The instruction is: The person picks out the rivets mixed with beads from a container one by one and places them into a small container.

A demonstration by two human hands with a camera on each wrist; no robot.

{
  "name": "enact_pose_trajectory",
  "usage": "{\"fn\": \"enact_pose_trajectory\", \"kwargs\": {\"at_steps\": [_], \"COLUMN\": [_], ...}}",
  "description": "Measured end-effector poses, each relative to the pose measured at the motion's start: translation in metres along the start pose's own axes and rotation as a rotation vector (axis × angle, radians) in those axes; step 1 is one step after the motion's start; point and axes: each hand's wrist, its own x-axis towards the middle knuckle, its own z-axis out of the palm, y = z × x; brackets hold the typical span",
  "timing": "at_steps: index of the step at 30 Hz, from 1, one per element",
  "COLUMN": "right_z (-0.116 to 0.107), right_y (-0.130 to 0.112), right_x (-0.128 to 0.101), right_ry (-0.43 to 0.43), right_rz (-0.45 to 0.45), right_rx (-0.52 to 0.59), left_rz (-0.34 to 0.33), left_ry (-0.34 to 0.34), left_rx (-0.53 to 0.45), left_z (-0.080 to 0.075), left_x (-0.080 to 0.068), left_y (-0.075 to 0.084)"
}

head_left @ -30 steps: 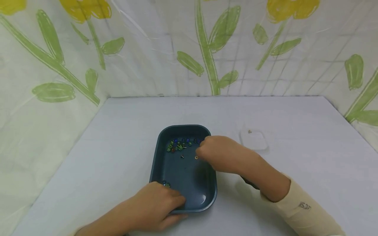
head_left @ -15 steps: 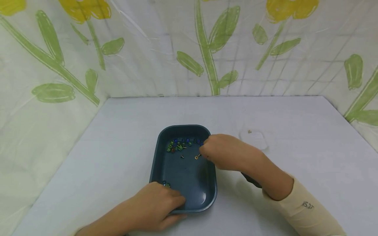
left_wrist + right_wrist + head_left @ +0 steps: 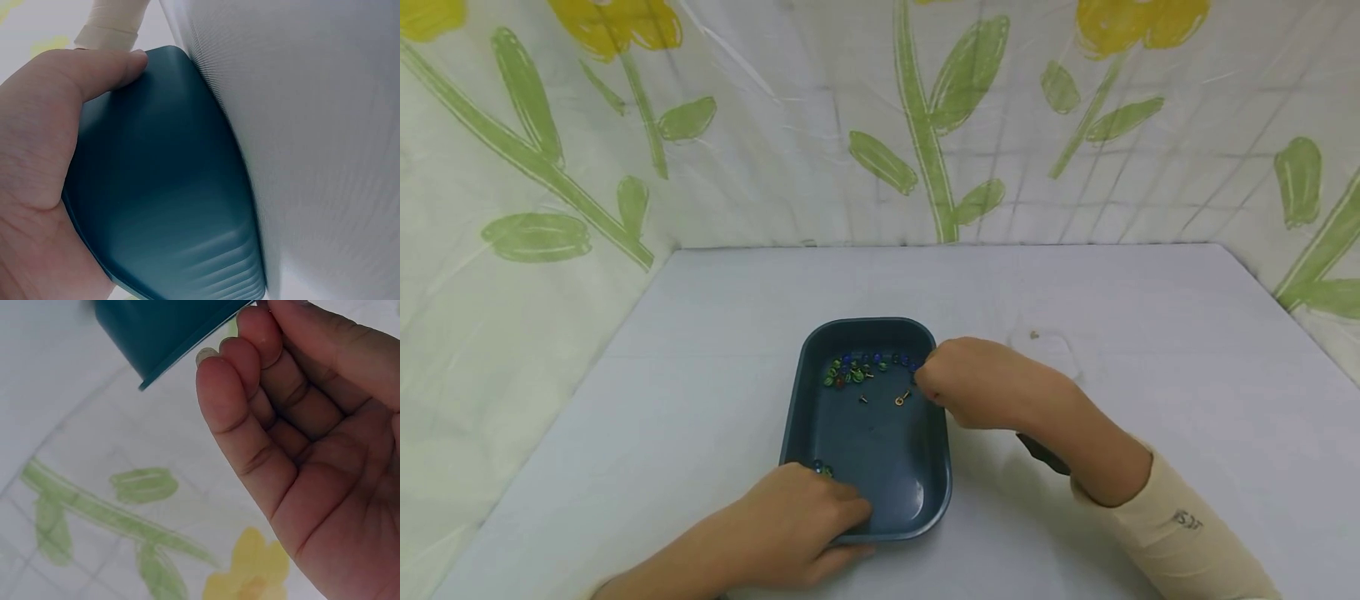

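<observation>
A dark teal tray (image 3: 872, 467) holds small glass marbles and metal bits. My left hand (image 3: 793, 525) grips its near left corner, fingers over the rim; the thumb lies on the outer wall (image 3: 162, 156) in the left wrist view. My right hand (image 3: 977, 383) is at the right rim with fingers curled. In the right wrist view, the right hand's (image 3: 312, 444) fingertips gather beside the tray's edge, cut by the frame; whether they pinch anything is unclear. Left of it lies a small gold-coloured ring-ended piece (image 3: 900, 401), with a small screw (image 3: 862, 399) farther left.
Green, blue and red marbles (image 3: 856, 375) cluster at the tray's far end, and several sit near my left hand (image 3: 822, 468). Beyond my right hand stands a clear shallow container (image 3: 1052, 354) with a tiny bit (image 3: 1034, 334) at its edge. A flower-printed curtain (image 3: 775, 125) backs the white table.
My right hand has shifted right and slightly away from me, uncovering the shank of the gold-coloured piece and marbles along the right side. My left hand and the tray have stayed put.
</observation>
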Motion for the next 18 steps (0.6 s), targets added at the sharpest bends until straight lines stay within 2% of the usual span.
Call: {"fn": "enact_pose_trajectory", "kwargs": {"at_steps": [18], "right_z": [-0.0038], "right_y": [0.0047], "right_x": [-0.0047], "right_ry": [0.028], "right_rz": [0.007], "right_rx": [-0.015], "left_rz": [0.009], "left_ry": [0.018], "left_rx": [0.015], "left_z": [0.0001], "left_x": [-0.0003], "left_y": [0.0009]}}
